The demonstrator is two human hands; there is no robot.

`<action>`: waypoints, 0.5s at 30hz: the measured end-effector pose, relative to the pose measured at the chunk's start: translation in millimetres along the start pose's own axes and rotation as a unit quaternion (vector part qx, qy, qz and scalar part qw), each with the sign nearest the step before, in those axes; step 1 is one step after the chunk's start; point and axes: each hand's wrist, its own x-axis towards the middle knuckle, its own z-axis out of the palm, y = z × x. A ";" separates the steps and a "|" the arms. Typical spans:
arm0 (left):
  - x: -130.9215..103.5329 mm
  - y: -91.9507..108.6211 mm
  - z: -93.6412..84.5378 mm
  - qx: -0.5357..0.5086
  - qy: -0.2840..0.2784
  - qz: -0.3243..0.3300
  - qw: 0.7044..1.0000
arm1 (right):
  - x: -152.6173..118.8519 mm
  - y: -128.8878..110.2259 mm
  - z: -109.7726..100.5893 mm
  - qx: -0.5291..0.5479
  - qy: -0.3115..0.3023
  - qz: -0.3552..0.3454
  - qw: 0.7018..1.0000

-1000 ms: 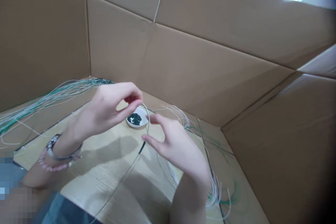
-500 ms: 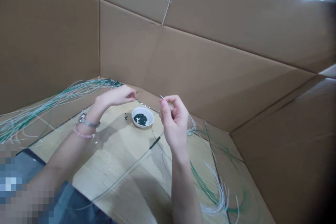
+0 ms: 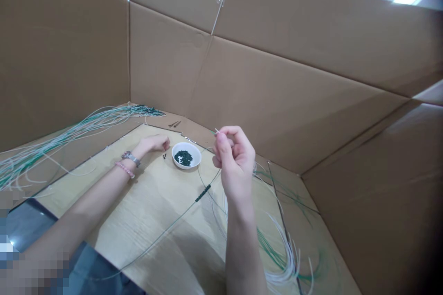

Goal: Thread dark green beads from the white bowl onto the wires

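My right hand point(image 3: 236, 156) is raised to the right of the bowl, its thumb and index finger pinching thin cord whose white and green ends point(image 3: 216, 131) stick out at the tips. A pale cord point(image 3: 166, 230) slants down to the lower left, carrying a short row of dark green beads point(image 3: 203, 193). My left hand point(image 3: 157, 143) is low over the board, fingers curled together just above a few loose dark beads point(image 3: 164, 156). Whether anything is between those fingertips is hidden. A white bowl point(image 3: 196, 162) of dark green beads stands right of it.
A long bundle of white and green cords point(image 3: 79, 129) lies along the left wall. More cords point(image 3: 284, 267) coil at the right. Small brown pieces point(image 3: 175, 124) lie behind the wooden board point(image 3: 138, 216). Cardboard walls point(image 3: 277, 101) enclose the back and sides.
My left hand has come down from behind the bowl's left side to the loose beads on the board, uncovering the brown pieces. My right hand keeps its pinch, shifted slightly right.
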 end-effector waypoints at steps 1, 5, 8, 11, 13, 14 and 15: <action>0.5 -1.4 0.6 -0.010 0.010 0.005 1.000 | -0.1 0.3 0.1 0.001 0.002 -0.002 1.000; -2.3 -1.2 -11.1 -0.068 0.085 0.035 0.993 | -1.3 0.0 0.4 0.012 0.012 -0.008 1.000; -14.5 14.0 -36.8 -0.134 0.186 0.082 0.970 | -3.8 -2.6 0.4 0.028 0.015 -0.006 0.999; -40.0 48.3 -61.1 -0.219 0.300 0.143 0.917 | -8.1 -6.3 0.8 0.013 0.028 -0.015 0.999; -63.9 78.4 -67.8 -0.271 0.345 0.184 0.880 | -11.9 -8.6 1.6 -0.020 0.044 -0.029 0.998; -76.9 93.6 -68.0 -0.306 0.362 0.211 0.855 | -14.0 -9.7 2.2 -0.039 0.052 -0.039 0.997; -89.9 108.0 -66.5 -0.391 0.362 0.260 0.805 | -16.2 -11.0 2.9 -0.057 0.059 -0.050 0.995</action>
